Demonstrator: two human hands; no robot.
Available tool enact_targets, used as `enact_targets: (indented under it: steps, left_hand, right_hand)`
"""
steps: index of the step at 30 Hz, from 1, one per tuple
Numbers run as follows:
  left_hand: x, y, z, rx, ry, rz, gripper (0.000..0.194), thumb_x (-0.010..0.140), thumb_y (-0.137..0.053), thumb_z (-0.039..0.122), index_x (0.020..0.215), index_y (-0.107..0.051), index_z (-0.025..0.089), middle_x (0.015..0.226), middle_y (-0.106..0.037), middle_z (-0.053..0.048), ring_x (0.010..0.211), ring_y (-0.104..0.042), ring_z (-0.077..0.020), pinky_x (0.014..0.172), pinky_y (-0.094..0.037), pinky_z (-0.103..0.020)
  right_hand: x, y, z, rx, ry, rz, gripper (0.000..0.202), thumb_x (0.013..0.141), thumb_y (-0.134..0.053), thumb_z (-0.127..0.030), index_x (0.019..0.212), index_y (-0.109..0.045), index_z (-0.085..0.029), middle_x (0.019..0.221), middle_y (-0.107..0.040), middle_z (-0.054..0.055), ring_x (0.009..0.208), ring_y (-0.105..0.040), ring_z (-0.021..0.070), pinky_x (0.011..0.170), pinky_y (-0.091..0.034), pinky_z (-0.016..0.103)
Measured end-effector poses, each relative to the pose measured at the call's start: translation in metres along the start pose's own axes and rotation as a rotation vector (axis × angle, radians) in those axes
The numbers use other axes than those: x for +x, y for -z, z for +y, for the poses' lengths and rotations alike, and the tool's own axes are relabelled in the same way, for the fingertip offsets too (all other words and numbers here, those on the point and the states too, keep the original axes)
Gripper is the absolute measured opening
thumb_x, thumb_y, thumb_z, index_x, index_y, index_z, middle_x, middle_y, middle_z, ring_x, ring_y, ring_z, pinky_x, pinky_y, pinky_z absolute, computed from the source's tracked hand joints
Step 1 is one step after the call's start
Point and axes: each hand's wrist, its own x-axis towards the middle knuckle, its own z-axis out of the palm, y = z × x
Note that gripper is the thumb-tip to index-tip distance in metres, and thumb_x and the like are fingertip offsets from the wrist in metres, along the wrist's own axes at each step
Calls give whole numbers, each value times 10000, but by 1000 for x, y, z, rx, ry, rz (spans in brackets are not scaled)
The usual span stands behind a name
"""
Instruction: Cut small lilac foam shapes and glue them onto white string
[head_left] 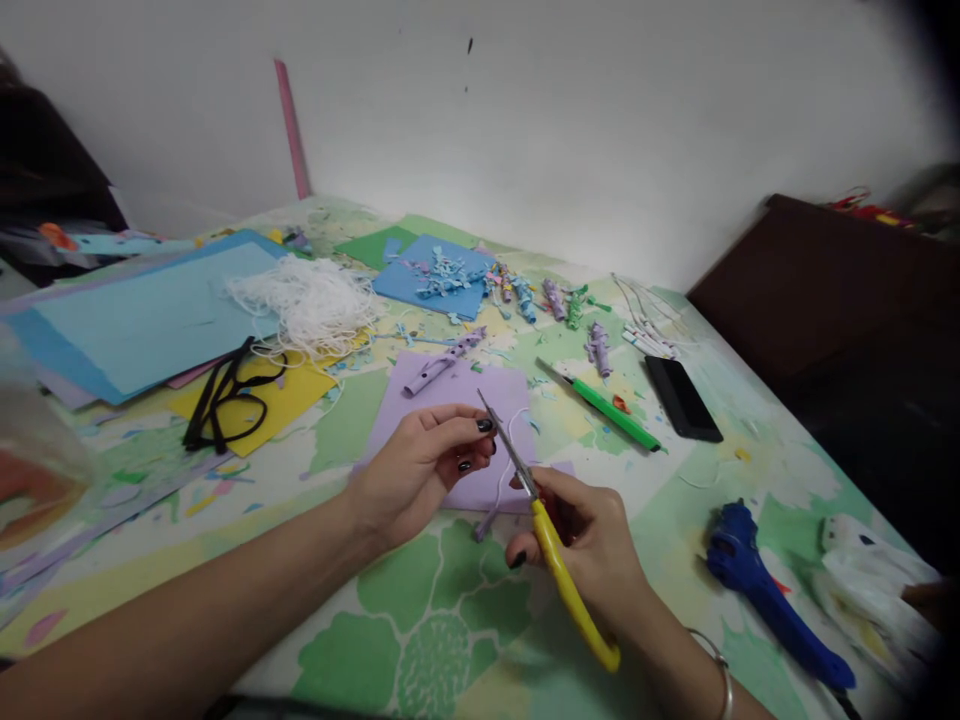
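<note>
My right hand [581, 535] grips yellow-handled scissors [551, 545], their narrow blades pointing up and to the left. Close to the blade tips, my left hand [427, 455] is closed in a pinch. Whatever sits between those fingertips is too small to make out. Beneath both hands lies a purple sheet [405, 400]. A white string [501, 485] curves behind the scissors down to a small purple strip [486, 522]. Beyond my left hand, a rolled purple paper tube [442, 362] with dark spots rests on the sheet.
A green cutter [611, 410] and black phone [682, 398] lie right, with a blue glue gun [776, 595] nearer me. Leftward are black glasses [229, 400], tangled white string [307, 305] and blue sheets [165, 315]. Several small paper rolls [598, 348] lie farther back.
</note>
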Motion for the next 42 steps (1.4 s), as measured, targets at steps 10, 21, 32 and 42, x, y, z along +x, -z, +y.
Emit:
enact_targets:
  steps: [10,21,32,42]
  left_hand:
    - [0,0,3,58,-102,-40,13,680,-683,86,670,-676,91,558,-607,-2,521,-517,-60,513,-390,-158]
    - [-5,0,14,-241,293,-49,99,658,-608,27,570,-620,71,518,-520,-1,431,-448,-29,339,-276,-100]
    - [-6,3,27,347,-128,-35,22,716,-704,129,717,-682,128,602,-687,-23,336,-498,-46,303,-319,-128]
    - [-10,0,28,602,-246,-18,86,733,-651,91,695,-713,136,494,-658,-5,314,-529,-85,305,-399,-161]
  right_hand:
    - [0,-6,0,39,-12,21,335,629,-790,-419,614,-575,-162,536,-359,-56,520,-328,94,454,-295,219]
    - [1,-7,-3,31,9,24,320,584,-832,-324,587,-553,-168,526,-361,-61,515,-300,85,437,-263,209]
    - [5,2,-4,275,-27,-76,517,510,-847,-527,817,-669,-152,508,-309,-77,478,-259,74,395,-228,200]
    - [-1,0,-2,63,-39,-1,284,570,-845,-286,621,-595,-161,536,-340,-68,532,-264,84,444,-225,218]
